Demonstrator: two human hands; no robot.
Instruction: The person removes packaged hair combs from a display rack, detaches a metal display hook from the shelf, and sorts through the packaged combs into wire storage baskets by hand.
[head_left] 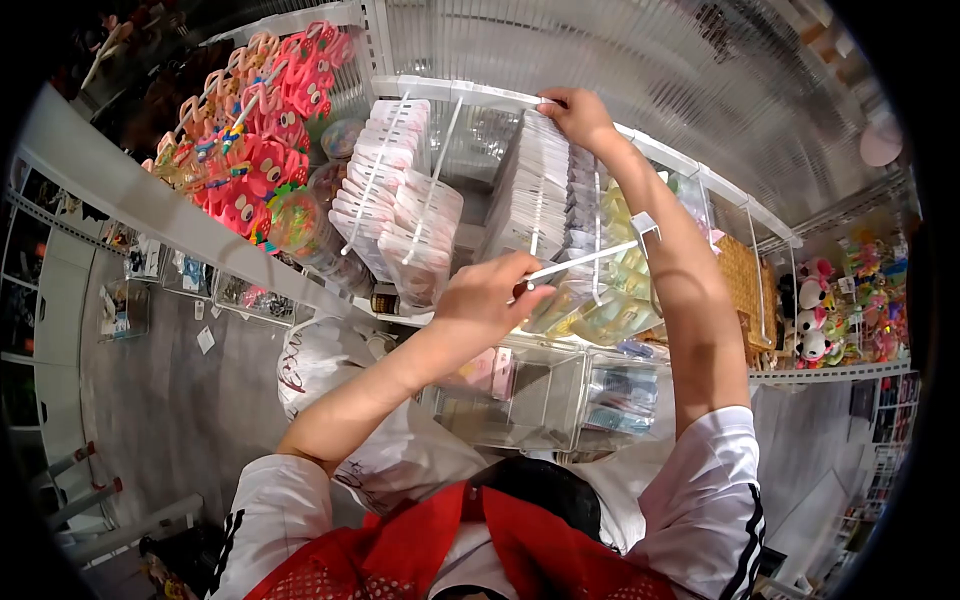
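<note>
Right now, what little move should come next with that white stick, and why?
Perhaps the left grip should bring the white hook toward the white rail, bracket end first. That end looks unattached, other hooks already run out from the rail, and the right grip is up at it.

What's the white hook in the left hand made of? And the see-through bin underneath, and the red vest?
The white hook in the left hand looks like white-coated metal: thin and straight, though plastic is possible. The see-through bin seems to be clear, shiny plastic, because things show through it. The red vest looks like soft cloth, with folds and mesh holes.
</note>
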